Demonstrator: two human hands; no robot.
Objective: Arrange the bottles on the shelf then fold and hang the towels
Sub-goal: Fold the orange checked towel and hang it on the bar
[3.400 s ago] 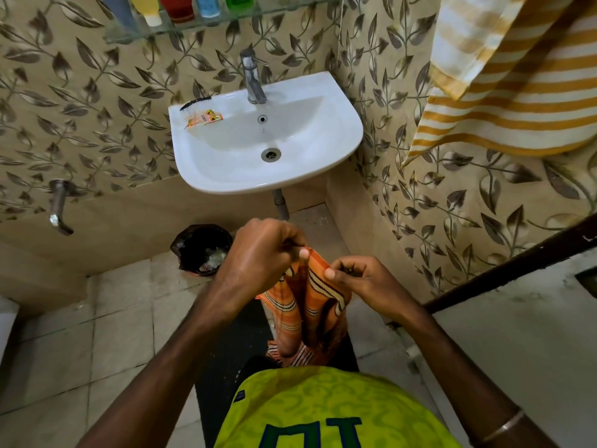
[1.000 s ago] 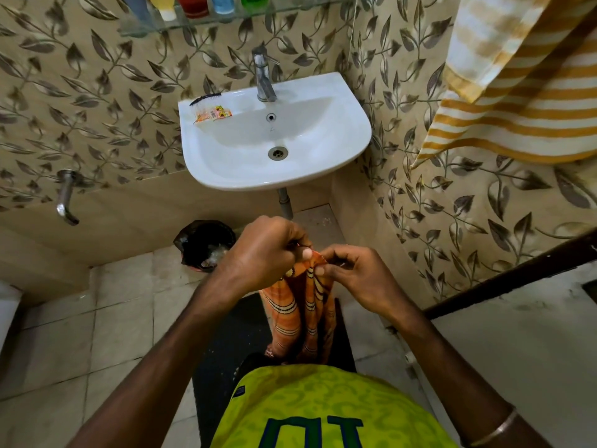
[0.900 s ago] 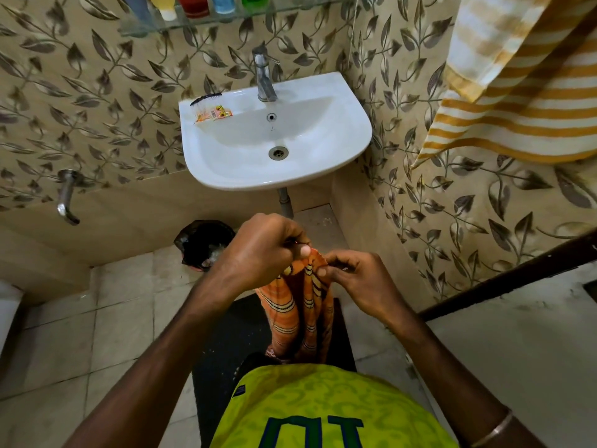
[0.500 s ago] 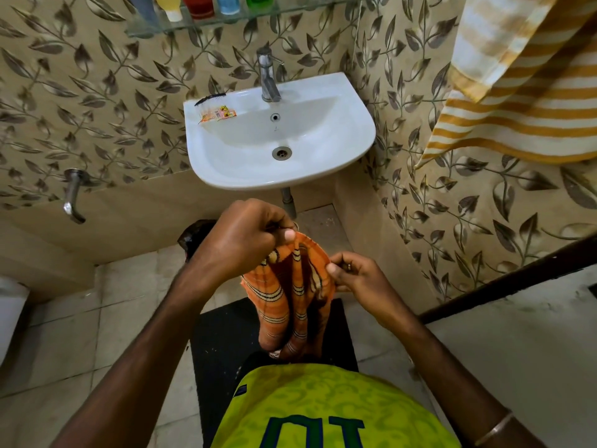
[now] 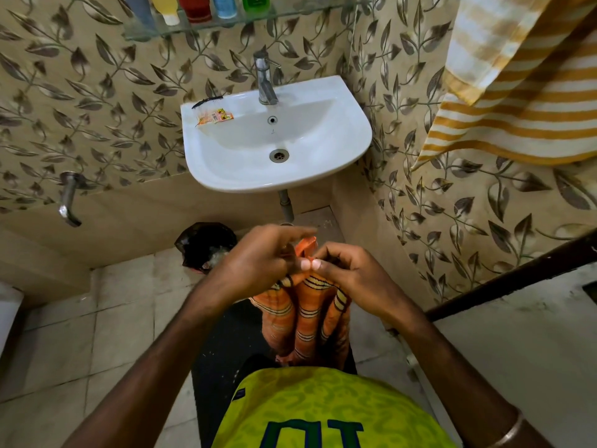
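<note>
Hands [image 5: 303,266] together on orange striped towel [image 5: 307,315] below sink [image 5: 355,147].

Orange towel [image 5: 307,315] striped black and cream, frame centre. Yellow-white striped towel [image 5: 523,101] seen upper right. White sink [image 5: 352,137]. Leaf-patterned beige wall tiles [image 5: 97,101].
</note>
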